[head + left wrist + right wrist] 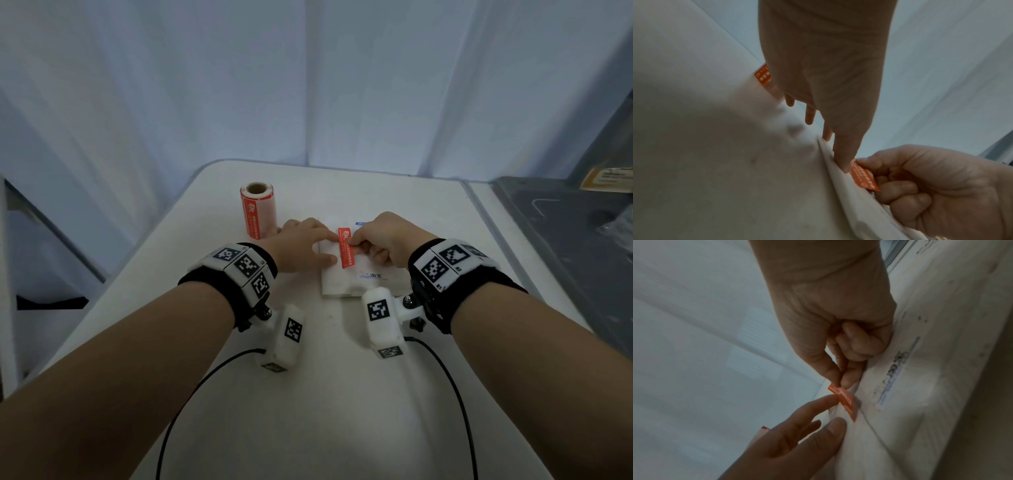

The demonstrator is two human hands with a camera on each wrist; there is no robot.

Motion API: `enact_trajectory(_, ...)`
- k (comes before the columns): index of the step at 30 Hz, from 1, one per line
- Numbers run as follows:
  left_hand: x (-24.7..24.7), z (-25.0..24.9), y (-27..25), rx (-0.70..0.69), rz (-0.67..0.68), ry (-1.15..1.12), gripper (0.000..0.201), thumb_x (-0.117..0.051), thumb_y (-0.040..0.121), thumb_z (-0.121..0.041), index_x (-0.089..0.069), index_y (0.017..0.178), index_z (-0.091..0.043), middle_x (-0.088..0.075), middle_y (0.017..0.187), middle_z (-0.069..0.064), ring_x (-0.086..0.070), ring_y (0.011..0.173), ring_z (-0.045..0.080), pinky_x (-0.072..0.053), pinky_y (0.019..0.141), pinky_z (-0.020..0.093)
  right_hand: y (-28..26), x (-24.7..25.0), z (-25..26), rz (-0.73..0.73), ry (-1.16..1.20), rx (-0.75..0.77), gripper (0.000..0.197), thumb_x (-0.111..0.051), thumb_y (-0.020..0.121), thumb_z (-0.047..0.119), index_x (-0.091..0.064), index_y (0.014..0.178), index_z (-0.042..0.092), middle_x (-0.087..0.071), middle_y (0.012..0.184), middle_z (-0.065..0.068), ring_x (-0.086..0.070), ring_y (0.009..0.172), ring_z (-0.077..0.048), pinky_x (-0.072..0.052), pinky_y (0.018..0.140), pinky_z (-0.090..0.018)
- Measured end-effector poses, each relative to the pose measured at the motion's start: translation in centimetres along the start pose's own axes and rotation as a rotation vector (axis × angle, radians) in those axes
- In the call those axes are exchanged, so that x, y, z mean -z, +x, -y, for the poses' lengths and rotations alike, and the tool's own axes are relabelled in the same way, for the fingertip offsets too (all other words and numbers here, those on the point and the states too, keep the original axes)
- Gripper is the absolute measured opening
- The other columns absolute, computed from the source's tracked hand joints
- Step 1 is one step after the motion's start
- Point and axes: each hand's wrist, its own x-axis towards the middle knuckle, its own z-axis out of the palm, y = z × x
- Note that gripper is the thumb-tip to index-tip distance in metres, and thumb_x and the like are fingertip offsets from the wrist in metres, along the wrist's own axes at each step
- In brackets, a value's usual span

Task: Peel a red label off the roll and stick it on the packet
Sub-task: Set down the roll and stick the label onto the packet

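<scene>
Pinching a red label (345, 247) between thumb and forefinger, the right hand (387, 240) holds it over the white packet (363, 279), which lies flat on the table (342, 411). The left hand (301, 245) rests on the packet's left edge with fingers straight, its forefinger tip touching the label's left side. The roll (257, 209) of red labels stands upright on the table, just left of and beyond the left hand.

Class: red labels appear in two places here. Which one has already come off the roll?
The loose red label over the white packet, pinched by the right hand. The other labels still wrap the upright roll behind the left hand.
</scene>
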Motion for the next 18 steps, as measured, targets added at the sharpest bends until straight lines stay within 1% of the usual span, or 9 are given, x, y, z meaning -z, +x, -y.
enact_trajectory(3, -0.03, -0.02, -0.05, -0.002, -0.029, -0.001, 0.054, -0.052, 0.089, -0.052, -0.039, 0.14, -0.038, -0.036, 0.151, -0.005, -0.028, 0.141, 0.026, -0.023, 0.113, 0.052, -0.05, 0.06, 0.01, 0.007, -0.01, -0.004, 0.027, -0.059, 0.081, 0.004, -0.047, 0.057, 0.009, -0.047, 0.05, -0.006, -0.022, 0.029, -0.008, -0.016, 0.034, -0.009)
enact_trajectory(6, -0.11, -0.02, 0.04, 0.002, -0.062, -0.02, 0.055, -0.055, 0.087, -0.052, -0.04, 0.137, -0.032, -0.042, 0.146, -0.004, -0.036, 0.137, 0.024, -0.027, 0.111, 0.051, -0.19, 0.33, -0.02, 0.041, 0.008, -0.014, 0.025, -0.057, 0.083, 0.005, -0.048, 0.059, 0.009, -0.052, 0.035, -0.002, -0.022, 0.028, -0.007, -0.017, 0.033, -0.008)
enact_trajectory(8, -0.11, 0.02, 0.13, 0.002, -0.066, -0.012, 0.055, -0.055, 0.087, -0.053, -0.042, 0.135, -0.032, -0.044, 0.145, -0.004, -0.038, 0.135, 0.024, -0.028, 0.111, 0.051, -0.36, 0.36, 0.0, 0.044, 0.003, -0.016, 0.025, -0.057, 0.083, 0.005, -0.049, 0.06, 0.009, -0.051, 0.031, 0.0, -0.022, 0.027, -0.007, -0.017, 0.032, -0.008)
enact_trajectory(12, -0.14, -0.02, 0.13, 0.006, -0.071, -0.014, 0.056, -0.055, 0.087, -0.053, -0.041, 0.136, -0.032, -0.044, 0.145, -0.004, -0.038, 0.135, 0.024, -0.028, 0.111, 0.051, -0.55, 0.01, 0.16, -0.018, -0.115, 0.005, 0.029, -0.059, 0.08, 0.005, -0.048, 0.054, 0.009, -0.045, 0.025, 0.003, -0.027, 0.023, -0.007, -0.02, 0.031, -0.011)
enact_trajectory(14, -0.14, -0.11, 0.04, 0.001, -0.073, -0.014, 0.058, -0.055, 0.087, -0.052, -0.037, 0.139, -0.033, -0.043, 0.146, -0.004, -0.038, 0.136, 0.025, -0.028, 0.111, 0.052, -0.54, -0.14, 0.19, -0.035, -0.131, 0.014, 0.029, -0.059, 0.079, 0.004, -0.047, 0.053, 0.009, -0.045, 0.027, 0.002, -0.028, 0.023, -0.007, -0.021, 0.031, -0.012)
enact_trajectory(16, -0.12, -0.18, -0.05, -0.004, -0.07, -0.002, 0.059, -0.054, 0.087, -0.053, -0.035, 0.14, -0.036, -0.042, 0.147, -0.003, -0.036, 0.137, 0.026, -0.027, 0.111, 0.053, -0.48, -0.27, 0.2, -0.051, -0.143, 0.023, 0.029, -0.058, 0.078, 0.003, -0.046, 0.053, 0.009, -0.047, 0.034, -0.002, -0.031, 0.025, -0.008, -0.021, 0.032, -0.012)
enact_trajectory(18, -0.08, -0.19, -0.1, -0.01, -0.059, 0.02, 0.057, -0.052, 0.088, -0.054, -0.035, 0.141, -0.039, -0.042, 0.147, -0.002, -0.035, 0.137, 0.028, -0.026, 0.111, 0.054, -0.48, -0.42, 0.26, -0.066, -0.176, 0.029, 0.028, -0.058, 0.078, 0.003, -0.046, 0.053, 0.009, -0.047, 0.045, -0.005, -0.034, 0.036, -0.013, -0.022, 0.033, -0.015)
